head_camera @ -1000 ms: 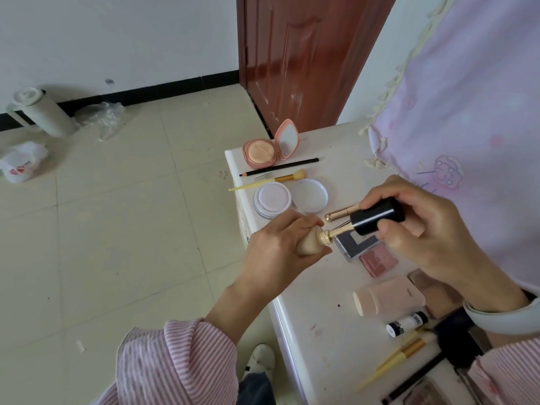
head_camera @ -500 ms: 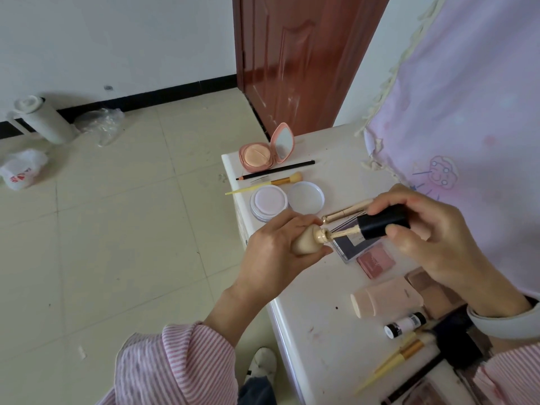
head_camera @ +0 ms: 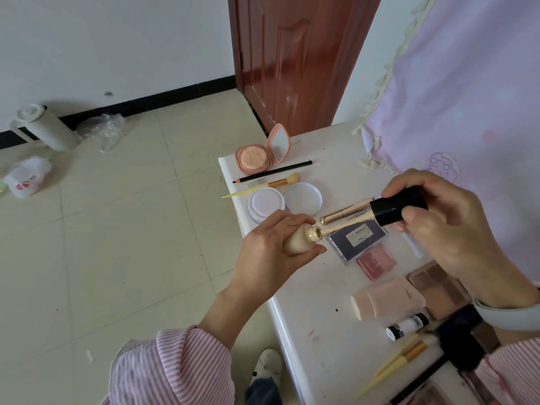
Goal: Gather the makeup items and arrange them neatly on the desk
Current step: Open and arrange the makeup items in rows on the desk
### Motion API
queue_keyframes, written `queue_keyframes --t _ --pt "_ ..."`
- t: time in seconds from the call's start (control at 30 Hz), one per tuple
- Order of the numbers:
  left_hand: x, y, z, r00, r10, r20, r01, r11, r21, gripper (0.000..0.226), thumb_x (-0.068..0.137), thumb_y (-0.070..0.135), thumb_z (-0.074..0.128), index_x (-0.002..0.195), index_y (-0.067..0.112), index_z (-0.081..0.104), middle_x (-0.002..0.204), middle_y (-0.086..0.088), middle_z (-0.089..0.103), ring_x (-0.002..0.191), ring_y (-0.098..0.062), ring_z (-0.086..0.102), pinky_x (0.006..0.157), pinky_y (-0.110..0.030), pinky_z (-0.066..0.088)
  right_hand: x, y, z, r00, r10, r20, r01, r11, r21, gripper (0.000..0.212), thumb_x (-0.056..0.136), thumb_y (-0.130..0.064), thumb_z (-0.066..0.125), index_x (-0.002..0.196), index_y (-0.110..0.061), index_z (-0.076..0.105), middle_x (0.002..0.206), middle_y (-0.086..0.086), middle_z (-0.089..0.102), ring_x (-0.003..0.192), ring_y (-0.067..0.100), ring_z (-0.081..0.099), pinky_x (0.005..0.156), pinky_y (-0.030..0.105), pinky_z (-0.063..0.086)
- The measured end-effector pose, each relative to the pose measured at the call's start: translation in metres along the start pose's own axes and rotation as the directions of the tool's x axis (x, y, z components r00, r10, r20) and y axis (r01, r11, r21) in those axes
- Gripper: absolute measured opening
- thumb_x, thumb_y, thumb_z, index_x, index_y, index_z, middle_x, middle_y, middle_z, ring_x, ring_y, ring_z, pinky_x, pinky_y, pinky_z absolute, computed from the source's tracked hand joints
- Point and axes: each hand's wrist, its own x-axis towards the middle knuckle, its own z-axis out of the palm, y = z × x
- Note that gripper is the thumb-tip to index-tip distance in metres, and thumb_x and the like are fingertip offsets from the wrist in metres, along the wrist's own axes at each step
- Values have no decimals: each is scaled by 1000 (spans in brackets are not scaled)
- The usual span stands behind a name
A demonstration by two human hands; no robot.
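Left hand (head_camera: 264, 252) grips a small beige foundation bottle (head_camera: 301, 239), fingers curled round its body, the open neck pointing toward the right hand, held just off the left edge of the white desk (head_camera: 318, 340). Right hand (head_camera: 444, 229) pinches the bottle's black cap (head_camera: 399, 207), thumb below and fingers wrapped over the top, with the cream wand (head_camera: 347, 225) running from the cap down to the bottle's mouth, its tip right at the neck.

Take the bottle as the marker. Just beyond it on the desk sit a round lilac powder jar (head_camera: 266, 203) and its loose lid (head_camera: 303, 197), side by side. Past those lie a yellow-handled brush (head_camera: 263, 187) and a black pencil (head_camera: 273, 171), and furthest out an open pink compact (head_camera: 261, 154) with its mirror tilted up. Under the wand lie a gold tube (head_camera: 346, 211) and a dark flat case (head_camera: 358, 239) with a white label; a pink blush pan (head_camera: 376, 262) touches that case's near corner. Nearer the person than the bottle: a peach tube (head_camera: 388, 301) on its side, a brown eyeshadow palette (head_camera: 438, 286) beside it, a small black-and-white bottle (head_camera: 407, 325), and another yellow-handled brush (head_camera: 394, 365).

Off on the floor, well away, a white thermos (head_camera: 43, 128) and plastic bags (head_camera: 26, 176).
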Motion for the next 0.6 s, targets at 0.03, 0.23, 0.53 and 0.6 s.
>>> queue_keyframes --t 0.03,0.23,0.53,0.6 --pt "0 0 0 1000 2 1 -2 1000 6 33 67 30 77 95 13 70 88 1 65 76 -8 56 68 -18 46 0 0 0 1000 -1 9 1 1000 -5 25 66 -25 48 80 -38 63 74 -16 60 68 3 55 68 11 42" --pt "4 6 3 1000 25 12 -26 1000 11 34 67 31 76 95 14 70 88 3 65 77 -6 55 67 -15 45 4 -2 7 995 -5 97 7 1000 -24 20 71 -12 55 83 -27 62 78 -13 57 74 2 54 71 9 43" --pt "26 -2 4 999 47 22 -47 999 5 33 66 26 80 95 14 70 87 5 63 79 -5 54 70 -11 43 9 0 -11 997 29 -71 -29 1000 6 22 67 -21 51 80 -35 63 79 -15 61 74 3 57 69 11 46" --pt "35 -3 3 996 -75 39 79 988 -129 32 64 21 83 92 22 68 90 12 63 82 -3 56 76 -9 43 14 8 -14 979 92 -182 -65 986 151 28 68 -9 51 75 -32 66 73 -10 62 65 6 56 61 14 47"
